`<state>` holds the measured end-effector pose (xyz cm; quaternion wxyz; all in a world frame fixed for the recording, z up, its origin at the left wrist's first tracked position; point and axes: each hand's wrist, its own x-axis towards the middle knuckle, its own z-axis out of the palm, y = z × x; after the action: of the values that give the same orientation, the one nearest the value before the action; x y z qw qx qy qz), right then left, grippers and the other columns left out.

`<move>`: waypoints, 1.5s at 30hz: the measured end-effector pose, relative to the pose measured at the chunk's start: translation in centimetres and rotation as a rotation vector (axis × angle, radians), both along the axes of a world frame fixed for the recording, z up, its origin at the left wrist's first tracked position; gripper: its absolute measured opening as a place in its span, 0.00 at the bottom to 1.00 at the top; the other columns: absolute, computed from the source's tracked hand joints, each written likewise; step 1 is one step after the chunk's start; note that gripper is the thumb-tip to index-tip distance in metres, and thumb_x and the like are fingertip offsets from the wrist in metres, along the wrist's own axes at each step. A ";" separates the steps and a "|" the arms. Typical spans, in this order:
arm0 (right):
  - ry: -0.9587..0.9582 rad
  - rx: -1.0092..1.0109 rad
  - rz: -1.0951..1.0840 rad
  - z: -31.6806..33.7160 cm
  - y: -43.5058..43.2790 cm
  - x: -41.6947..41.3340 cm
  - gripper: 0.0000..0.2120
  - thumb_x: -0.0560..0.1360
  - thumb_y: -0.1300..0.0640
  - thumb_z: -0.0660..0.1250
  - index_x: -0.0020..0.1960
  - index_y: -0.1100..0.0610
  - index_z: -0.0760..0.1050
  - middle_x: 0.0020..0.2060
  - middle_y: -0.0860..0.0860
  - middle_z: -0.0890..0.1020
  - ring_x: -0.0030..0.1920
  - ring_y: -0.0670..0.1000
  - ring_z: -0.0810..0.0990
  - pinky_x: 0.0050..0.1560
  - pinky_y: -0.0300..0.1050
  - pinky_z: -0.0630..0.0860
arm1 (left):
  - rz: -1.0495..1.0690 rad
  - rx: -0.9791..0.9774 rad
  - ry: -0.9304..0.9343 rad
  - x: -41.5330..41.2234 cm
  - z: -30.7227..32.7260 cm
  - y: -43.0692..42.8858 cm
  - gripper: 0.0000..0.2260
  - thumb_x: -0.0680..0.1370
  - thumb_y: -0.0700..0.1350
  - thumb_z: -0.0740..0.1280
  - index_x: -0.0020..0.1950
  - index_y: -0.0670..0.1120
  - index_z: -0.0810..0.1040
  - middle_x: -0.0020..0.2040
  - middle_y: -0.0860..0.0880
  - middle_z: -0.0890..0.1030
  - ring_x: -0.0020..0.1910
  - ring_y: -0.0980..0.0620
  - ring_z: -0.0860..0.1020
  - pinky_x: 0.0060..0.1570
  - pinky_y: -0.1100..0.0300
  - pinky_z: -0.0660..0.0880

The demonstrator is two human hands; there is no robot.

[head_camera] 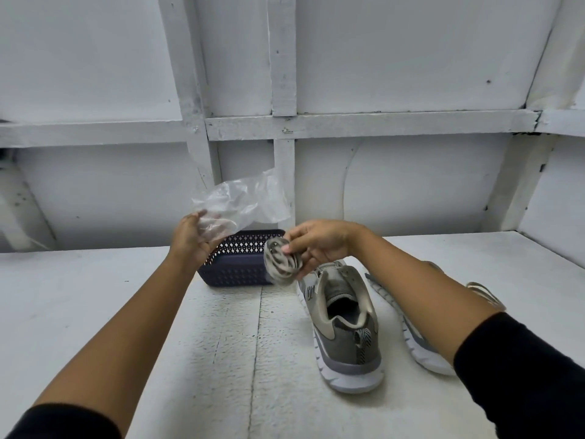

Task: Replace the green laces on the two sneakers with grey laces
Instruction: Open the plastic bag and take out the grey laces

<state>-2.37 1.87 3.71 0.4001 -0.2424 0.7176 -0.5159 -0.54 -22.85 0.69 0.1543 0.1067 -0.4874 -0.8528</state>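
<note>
Grips a crumpled clear plastic bag (245,201) in the left hand (191,240), fingers curled round its lower edge, lifted above a dark blue perforated basket (239,270) on the white tabletop (152,312). Pinches a blurred coil of what look like grey laces (281,266) between thumb and fingers (300,239) of the right hand (321,245), in the air over the basket's right end and the toe of an upright grey sneaker (346,331). Has a second sneaker (408,324) on its side to the right, partly behind the right forearm.
</note>
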 end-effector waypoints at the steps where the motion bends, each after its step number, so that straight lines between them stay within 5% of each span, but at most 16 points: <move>1: 0.008 0.056 0.026 -0.3 -0.6 -0.1 0.03 0.78 0.65 0.61 0.46 0.62 0.73 0.39 0.57 0.82 0.38 0.54 0.84 0.43 0.49 0.82 | 0.001 -0.002 -0.003 -0.1 0.0 -0.2 0.06 0.83 0.43 0.56 0.49 0.44 0.70 0.49 0.42 0.79 0.43 0.44 0.80 0.29 0.57 0.80; 7: 0.168 0.382 0.146 -2.5 -3.5 0.0 0.02 0.76 0.64 0.66 0.46 0.62 0.76 0.40 0.58 0.81 0.39 0.55 0.82 0.44 0.46 0.81 | -0.032 -0.017 0.001 -0.4 -0.4 -0.2 0.05 0.82 0.42 0.57 0.50 0.43 0.72 0.48 0.42 0.80 0.35 0.46 0.84 0.31 0.57 0.80; 12: 0.261 0.542 0.147 -4.1 -4.4 0.3 0.14 0.74 0.63 0.69 0.59 0.67 0.76 0.42 0.57 0.81 0.43 0.53 0.79 0.48 0.44 0.79 | -0.048 -0.039 -0.018 -0.7 -1.2 0.3 0.06 0.82 0.42 0.57 0.50 0.43 0.73 0.48 0.42 0.80 0.35 0.45 0.83 0.31 0.57 0.80; 15: 0.243 0.485 0.030 -3.3 -3.5 -0.3 0.12 0.77 0.64 0.64 0.59 0.69 0.75 0.50 0.62 0.80 0.46 0.54 0.80 0.50 0.45 0.78 | -0.069 -0.058 -0.015 -0.7 -1.4 0.4 0.07 0.83 0.43 0.57 0.50 0.43 0.73 0.48 0.42 0.80 0.40 0.43 0.82 0.32 0.57 0.81; 20: 0.188 0.280 -0.565 -0.1 0.3 -2.6 0.12 0.79 0.66 0.54 0.39 0.64 0.71 0.34 0.59 0.76 0.23 0.50 0.78 0.30 0.41 0.78 | -0.072 -0.075 -0.022 -0.7 -1.0 0.5 0.08 0.83 0.43 0.56 0.50 0.44 0.73 0.48 0.43 0.79 0.40 0.44 0.81 0.30 0.59 0.80; 23: 0.174 0.084 -0.744 0.6 0.9 -3.1 0.10 0.81 0.59 0.52 0.50 0.64 0.69 0.36 0.59 0.74 0.34 0.56 0.77 0.36 0.47 0.76 | -0.082 -0.072 -0.019 -0.8 -0.7 0.5 0.07 0.82 0.43 0.57 0.49 0.44 0.73 0.48 0.43 0.78 0.43 0.43 0.79 0.29 0.60 0.79; 26: 0.140 -0.040 -0.663 0.4 -0.5 -3.2 0.14 0.80 0.47 0.56 0.60 0.55 0.62 0.45 0.60 0.74 0.46 0.59 0.77 0.39 0.48 0.76 | -0.099 -0.082 -0.022 -0.9 -0.5 0.8 0.07 0.83 0.43 0.56 0.49 0.43 0.73 0.48 0.43 0.78 0.43 0.43 0.79 0.31 0.59 0.80; 30: 0.349 -0.044 -0.749 -1.0 -2.7 -4.4 0.16 0.76 0.65 0.62 0.58 0.54 0.59 0.48 0.59 0.73 0.37 0.53 0.73 0.32 0.44 0.74 | -0.114 -0.118 -0.041 -1.4 -0.5 -0.3 0.09 0.82 0.41 0.56 0.56 0.38 0.73 0.46 0.43 0.78 0.36 0.47 0.81 0.33 0.56 0.81; 34: 0.515 0.050 -0.758 -1.9 -3.7 -5.3 0.14 0.73 0.71 0.59 0.52 0.55 0.67 0.36 0.54 0.72 0.31 0.50 0.71 0.26 0.40 0.69 | 0.066 -0.480 -0.142 -2.2 -0.9 -2.6 0.13 0.80 0.35 0.61 0.63 0.33 0.71 0.39 0.46 0.74 0.22 0.57 0.75 0.27 0.63 0.77; 37: 0.657 0.190 -0.677 -2.4 -5.2 -5.5 0.13 0.74 0.71 0.59 0.50 0.59 0.77 0.39 0.52 0.76 0.35 0.50 0.75 0.30 0.37 0.71 | 0.222 -0.940 -0.191 -2.8 -1.5 -4.0 0.14 0.78 0.34 0.61 0.64 0.40 0.68 0.39 0.44 0.74 0.33 0.46 0.76 0.39 0.53 0.77; 39: 0.794 0.322 -0.580 -3.1 -6.0 -5.7 0.12 0.74 0.69 0.60 0.52 0.61 0.79 0.48 0.53 0.80 0.47 0.53 0.79 0.42 0.40 0.75 | 0.225 -1.275 -0.190 -3.4 -2.1 -4.8 0.12 0.78 0.35 0.59 0.59 0.45 0.71 0.42 0.39 0.78 0.37 0.41 0.76 0.40 0.52 0.74; 41: 0.883 0.447 -0.474 -3.8 -6.4 -5.8 0.13 0.75 0.67 0.60 0.55 0.60 0.79 0.55 0.55 0.80 0.54 0.55 0.79 0.53 0.45 0.76 | 0.139 -1.590 -0.239 -4.0 -2.4 -5.4 0.11 0.77 0.37 0.59 0.55 0.47 0.75 0.48 0.39 0.80 0.40 0.42 0.76 0.38 0.56 0.71; 45: 1.082 0.717 -0.299 -4.8 -7.0 -6.0 0.12 0.74 0.66 0.61 0.54 0.59 0.79 0.54 0.55 0.81 0.55 0.56 0.77 0.55 0.50 0.76 | -0.017 -2.186 -0.352 -4.8 -2.9 -5.2 0.12 0.79 0.44 0.60 0.58 0.54 0.78 0.58 0.48 0.79 0.58 0.45 0.72 0.56 0.53 0.67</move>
<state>-8.36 -5.17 -1.10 -0.0364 -0.2170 0.9703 -0.1006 -5.32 -28.02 -2.25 0.0881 0.0293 -0.9937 0.0631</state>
